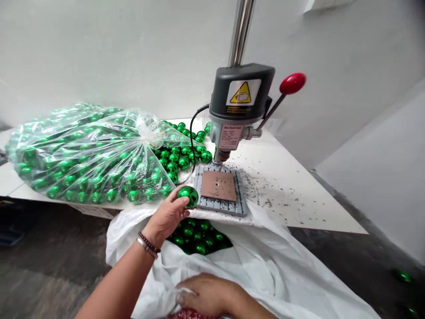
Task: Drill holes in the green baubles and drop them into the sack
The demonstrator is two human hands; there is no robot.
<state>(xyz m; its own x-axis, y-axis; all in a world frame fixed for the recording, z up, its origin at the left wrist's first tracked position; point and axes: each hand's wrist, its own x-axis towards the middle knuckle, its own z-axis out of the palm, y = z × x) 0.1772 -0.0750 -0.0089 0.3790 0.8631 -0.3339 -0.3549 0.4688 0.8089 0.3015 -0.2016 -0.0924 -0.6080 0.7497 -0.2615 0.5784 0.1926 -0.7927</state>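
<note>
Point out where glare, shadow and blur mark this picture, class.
In the head view, glare spots the held ball and streaks the clear bag; in the head view, the floor lies dark, with blurred green glints at lower right; in the head view, the fine print on the drill's label is too soft to read.

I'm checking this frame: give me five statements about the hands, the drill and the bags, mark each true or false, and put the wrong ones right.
1. The left hand holds a shiny green ball. True.
2. In the picture, the bench drill stands to the right of the clear plastic bag. True.
3. The right hand grips the red-knobbed lever. False: the right hand is on the white sack.
4. The balls in the clear plastic bag are red. False: they are green.
5. Dark chips lie scattered on the white tabletop. True.
</note>
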